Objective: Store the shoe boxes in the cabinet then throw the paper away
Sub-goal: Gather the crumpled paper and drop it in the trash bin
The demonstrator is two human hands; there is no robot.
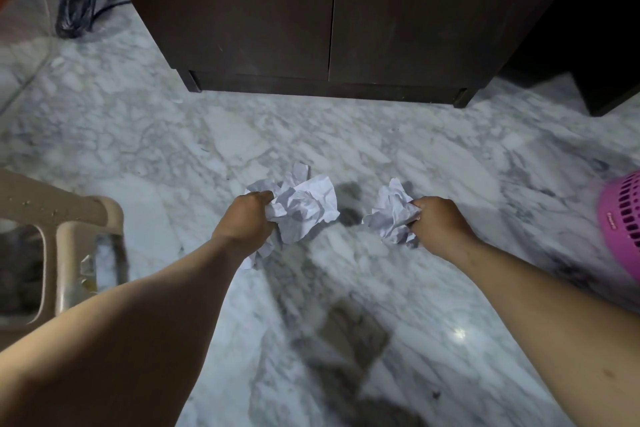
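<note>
A: Head view first: where does the paper sit against each grip?

B: The left hand (247,220) has the larger paper wad (304,206) bulging out at its 2 o'clock, with a loose corner hanging below the wrist at 6 o'clock. The right hand (438,224) has the smaller paper wad (393,215) sticking out at its 9 o'clock. Both wads are held above the marble floor (346,149), apart from each other, near the middle of the frame.

A: How does the paper look?

B: White, heavily crumpled, full of sharp creases and folded flaps. The left one spreads wider; the right one is more compact.

A: And the grips?

B: Both hands are clenched, fingers curled tight into the paper, knuckles up. Nothing else touches either hand.

A: What surrounds them?

B: The dark brown cabinet (329,17) stands at 12 o'clock with both doors closed. A pink basket (623,218) sits at 3 o'clock, cut off by the frame edge. A beige plastic stool (69,246) is at 9 o'clock, and a coiled black cable (76,7) lies on the floor at 10 o'clock.
</note>
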